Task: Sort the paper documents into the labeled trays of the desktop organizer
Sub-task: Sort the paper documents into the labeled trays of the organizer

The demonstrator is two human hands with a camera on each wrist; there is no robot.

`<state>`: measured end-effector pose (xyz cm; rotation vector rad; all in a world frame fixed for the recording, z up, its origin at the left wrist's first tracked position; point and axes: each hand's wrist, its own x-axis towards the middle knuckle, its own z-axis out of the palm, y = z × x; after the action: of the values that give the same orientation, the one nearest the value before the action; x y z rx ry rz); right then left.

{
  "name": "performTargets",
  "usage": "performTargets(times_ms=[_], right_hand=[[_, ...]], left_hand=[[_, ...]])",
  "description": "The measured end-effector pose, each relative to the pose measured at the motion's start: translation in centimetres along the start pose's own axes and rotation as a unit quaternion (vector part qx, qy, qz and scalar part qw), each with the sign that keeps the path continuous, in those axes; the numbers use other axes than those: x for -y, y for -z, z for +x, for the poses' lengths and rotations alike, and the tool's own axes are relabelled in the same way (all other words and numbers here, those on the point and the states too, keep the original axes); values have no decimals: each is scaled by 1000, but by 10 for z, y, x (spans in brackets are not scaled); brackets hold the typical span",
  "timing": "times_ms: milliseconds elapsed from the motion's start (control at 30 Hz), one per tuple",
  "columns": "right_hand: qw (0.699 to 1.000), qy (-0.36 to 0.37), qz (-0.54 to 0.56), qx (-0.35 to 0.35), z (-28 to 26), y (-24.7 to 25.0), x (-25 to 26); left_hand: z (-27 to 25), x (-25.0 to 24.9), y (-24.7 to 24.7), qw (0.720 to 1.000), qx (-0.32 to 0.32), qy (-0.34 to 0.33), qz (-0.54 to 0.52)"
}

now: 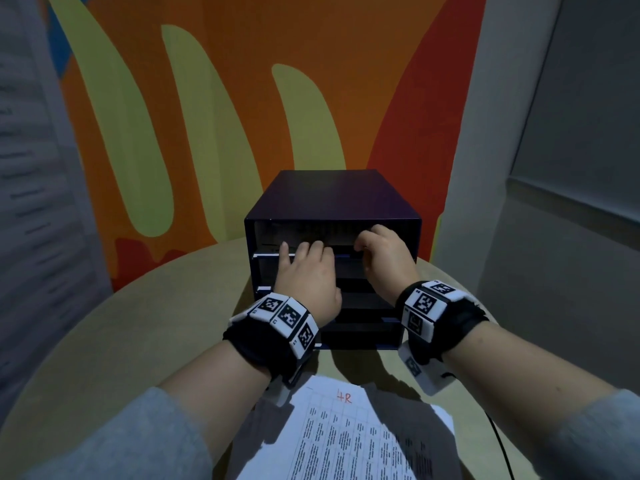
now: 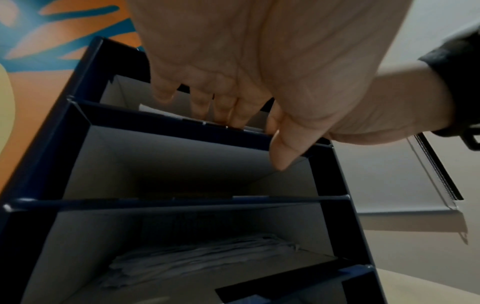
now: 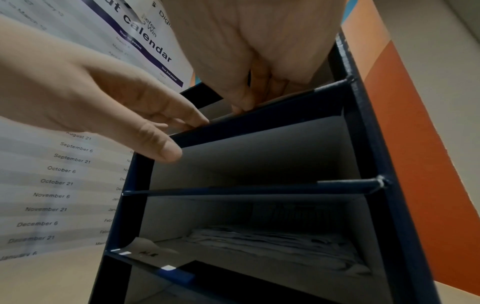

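Head view: both hands reach into the top tray of the dark organizer [image 1: 332,199]. The left hand [image 1: 306,271] lies with straight fingers; the right hand [image 1: 384,258] curls, hold unclear. More papers [image 1: 346,434] lie on the table [image 1: 121,341].

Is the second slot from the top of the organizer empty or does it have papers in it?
Empty as far as visible: the second slot shows only bare grey walls, while the slot below holds a paper stack.

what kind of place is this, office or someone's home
Probably an office or meeting nook, though that's a guess. A dark blue desktop organizer stands on a round pale table, printed documents marked "HR" lie in front, and the wall behind carries a bold orange and green mural.
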<state>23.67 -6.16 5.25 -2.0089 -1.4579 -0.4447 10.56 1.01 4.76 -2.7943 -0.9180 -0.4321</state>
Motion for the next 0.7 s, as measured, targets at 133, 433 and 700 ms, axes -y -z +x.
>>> performTargets(times_ms=[133,433,700], right_hand=[[990,-49,-121,61,5,5,6],[979,-99,-62,168,31,5,6],[950,-104,-112,271,49,12,14]], left_hand=[[8,-4,-7,1000,-6,9,6],[31,8,13,998,19,9,-51],[56,33,7,985,93,53,-135]])
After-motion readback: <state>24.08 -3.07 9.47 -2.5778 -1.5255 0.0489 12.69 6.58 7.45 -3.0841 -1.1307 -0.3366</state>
